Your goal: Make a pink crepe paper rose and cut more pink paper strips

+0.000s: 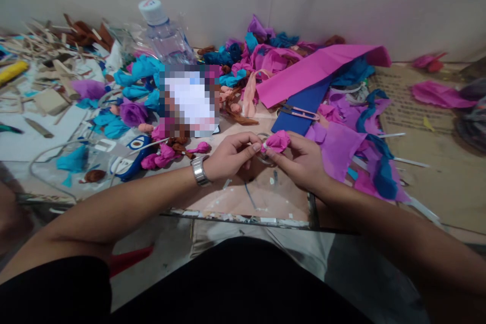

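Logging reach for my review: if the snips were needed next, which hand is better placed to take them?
Right, probably: the snips lie on the blue sheet, just beyond the right hand, while the left hand is farther away. Both hands hold the pink paper piece, so the right needs freeing.

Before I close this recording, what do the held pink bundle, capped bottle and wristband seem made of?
Pink bundle: probably crepe paper, matte, with crumpled folds. Capped bottle: likely plastic, clear and glossy, see-through. Wristband: apparently metal, silvery, with shiny segments.
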{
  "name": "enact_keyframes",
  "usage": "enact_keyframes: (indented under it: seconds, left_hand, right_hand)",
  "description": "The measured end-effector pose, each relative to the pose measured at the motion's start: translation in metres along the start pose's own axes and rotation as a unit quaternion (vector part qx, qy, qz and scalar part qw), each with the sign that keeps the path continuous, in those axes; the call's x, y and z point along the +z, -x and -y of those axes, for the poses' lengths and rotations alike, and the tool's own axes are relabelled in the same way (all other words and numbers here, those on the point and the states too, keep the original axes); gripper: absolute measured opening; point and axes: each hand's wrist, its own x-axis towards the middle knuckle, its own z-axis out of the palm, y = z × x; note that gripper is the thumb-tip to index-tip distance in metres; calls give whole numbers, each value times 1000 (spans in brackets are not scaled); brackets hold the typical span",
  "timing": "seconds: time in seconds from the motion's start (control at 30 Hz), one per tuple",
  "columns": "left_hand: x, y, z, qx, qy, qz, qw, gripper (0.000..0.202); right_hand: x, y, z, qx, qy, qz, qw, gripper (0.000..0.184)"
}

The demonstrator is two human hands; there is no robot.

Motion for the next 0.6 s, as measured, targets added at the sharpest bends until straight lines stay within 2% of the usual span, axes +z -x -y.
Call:
enact_keyframes:
  seconds: [0.17,0.43,0.6]
  left_hand:
    - [1,0,-1,1,-3,2,1000,46]
    - [3,2,-2,4,-24,-34,999,48]
    - [2,3,-3,2,-16,-16,1000,46]
  right_hand:
    - [0,0,2,-14,28,-15,999,26]
    - [0,0,3,-23,31,-24,999,21]
    - [0,0,2,-6,14,-16,1000,22]
